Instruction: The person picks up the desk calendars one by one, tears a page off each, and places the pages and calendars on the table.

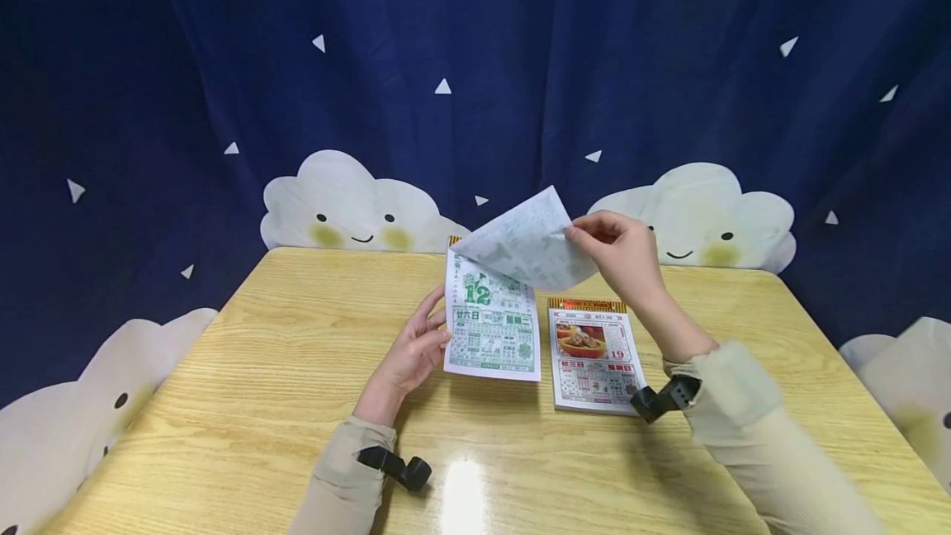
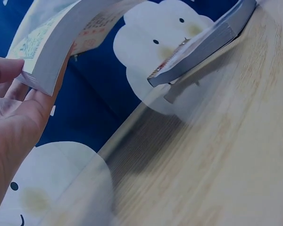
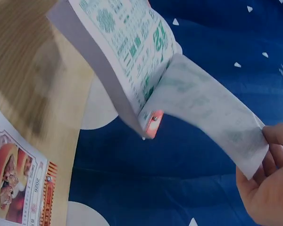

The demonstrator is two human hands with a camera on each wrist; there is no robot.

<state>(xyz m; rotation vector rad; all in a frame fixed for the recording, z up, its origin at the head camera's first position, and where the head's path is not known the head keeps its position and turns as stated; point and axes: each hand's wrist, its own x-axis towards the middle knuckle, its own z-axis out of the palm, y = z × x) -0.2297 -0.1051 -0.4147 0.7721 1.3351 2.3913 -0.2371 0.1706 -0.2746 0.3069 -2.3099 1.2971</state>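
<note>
One calendar pad (image 1: 494, 345) is held above the table (image 1: 297, 370), left hand (image 1: 416, 353) gripping its left edge, right hand (image 1: 624, 258) pinching a raised sheet (image 1: 531, 242) apparently joined at the top; step judged page-lifting, next move calling for steady support, gentle tension.

Below my fingers (image 1: 431, 341), a wooden tabletop (image 1: 297, 353) catches glare (image 1: 463, 494); beyond them hangs a navy curtain (image 1: 475, 15) with smiling clouds (image 1: 345, 198).
</note>
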